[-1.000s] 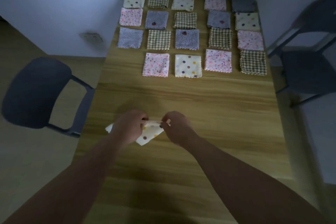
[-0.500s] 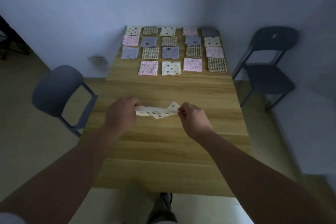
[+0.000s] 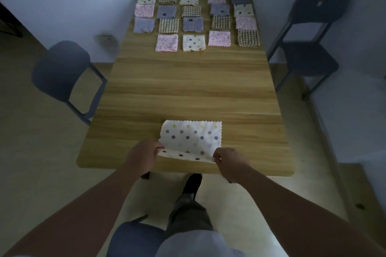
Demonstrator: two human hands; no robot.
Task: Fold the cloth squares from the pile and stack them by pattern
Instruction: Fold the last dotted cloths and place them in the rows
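Both hands, left hand (image 3: 142, 157) and right hand (image 3: 228, 161), pinch the dotted cloth (image 3: 192, 137) by its near corners, so I'd carry them evenly to the far edge, then crease it flat on the worktop (image 3: 188, 94).

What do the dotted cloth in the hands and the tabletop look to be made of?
Dotted cloth: thin soft fabric, matte, probably cotton; it drapes limply and has pinked zigzag edges. Tabletop: wood or wood-look laminate, smooth with slight sheen; streaky grain bands show, real or printed unclear.
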